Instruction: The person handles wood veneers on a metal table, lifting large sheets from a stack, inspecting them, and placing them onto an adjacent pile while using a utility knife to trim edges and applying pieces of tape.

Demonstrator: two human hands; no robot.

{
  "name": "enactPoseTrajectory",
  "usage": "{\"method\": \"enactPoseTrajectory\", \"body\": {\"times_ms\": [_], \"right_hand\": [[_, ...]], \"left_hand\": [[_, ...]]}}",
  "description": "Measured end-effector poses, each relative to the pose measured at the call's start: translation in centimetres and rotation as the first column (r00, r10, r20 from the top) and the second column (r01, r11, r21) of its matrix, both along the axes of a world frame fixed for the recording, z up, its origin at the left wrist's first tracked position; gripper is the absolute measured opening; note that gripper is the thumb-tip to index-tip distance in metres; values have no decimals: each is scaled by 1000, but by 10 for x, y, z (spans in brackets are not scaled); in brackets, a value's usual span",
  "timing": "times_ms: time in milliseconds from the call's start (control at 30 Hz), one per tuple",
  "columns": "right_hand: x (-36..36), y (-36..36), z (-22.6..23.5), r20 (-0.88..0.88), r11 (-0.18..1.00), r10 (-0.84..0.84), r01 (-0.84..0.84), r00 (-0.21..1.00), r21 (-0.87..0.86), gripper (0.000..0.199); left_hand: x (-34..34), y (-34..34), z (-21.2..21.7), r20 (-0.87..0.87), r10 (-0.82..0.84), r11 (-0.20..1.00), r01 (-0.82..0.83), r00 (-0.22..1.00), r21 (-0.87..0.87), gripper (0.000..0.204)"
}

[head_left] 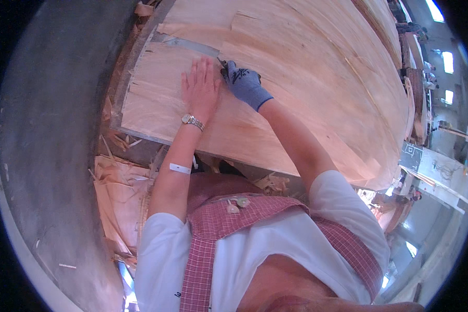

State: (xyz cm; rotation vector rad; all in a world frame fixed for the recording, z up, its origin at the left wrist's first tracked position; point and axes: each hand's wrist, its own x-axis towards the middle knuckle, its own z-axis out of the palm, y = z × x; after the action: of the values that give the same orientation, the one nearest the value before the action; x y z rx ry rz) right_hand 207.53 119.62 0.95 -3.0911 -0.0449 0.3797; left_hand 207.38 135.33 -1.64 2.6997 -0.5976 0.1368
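A wide table of pale wood veneer sheets (158, 88) lies in front of me. My left hand (201, 91), bare and with a metal watch at the wrist, presses flat on the veneer with its fingers stretched out. Just to its right, my right hand (247, 86) wears a blue-grey glove and is closed around a small dark-handled knife (223, 66). The knife's thin tip points up and left, close to my left fingertips. Beyond the fingers, a greyish strip (190, 45) shows as a gap between veneer pieces. The glove hides most of the handle.
Torn veneer scraps (118, 184) are heaped on the left below the table corner. A grey floor (52, 140) runs along the left. Long splits (366, 86) mark the veneer at the right. More veneer stacks (415, 99) stand at the far right, with people beyond them.
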Motion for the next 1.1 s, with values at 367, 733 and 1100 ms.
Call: {"method": "enactPoseTrajectory", "body": {"times_ms": [367, 733, 1100], "right_hand": [[-117, 0, -22, -16, 997, -41, 40, 999, -72, 37], [-224, 9, -14, -215, 979, -197, 203, 956, 3, 32], [-392, -8, 2, -376, 972, -73, 150, 924, 179, 37]], "left_hand": [[9, -7, -17, 28, -20, 1000, 20, 999, 2, 57], [-38, -11, -20, 82, -310, 951, 309, 947, 24, 49], [-45, -18, -20, 124, -287, 949, 264, 950, 175, 49]]}}
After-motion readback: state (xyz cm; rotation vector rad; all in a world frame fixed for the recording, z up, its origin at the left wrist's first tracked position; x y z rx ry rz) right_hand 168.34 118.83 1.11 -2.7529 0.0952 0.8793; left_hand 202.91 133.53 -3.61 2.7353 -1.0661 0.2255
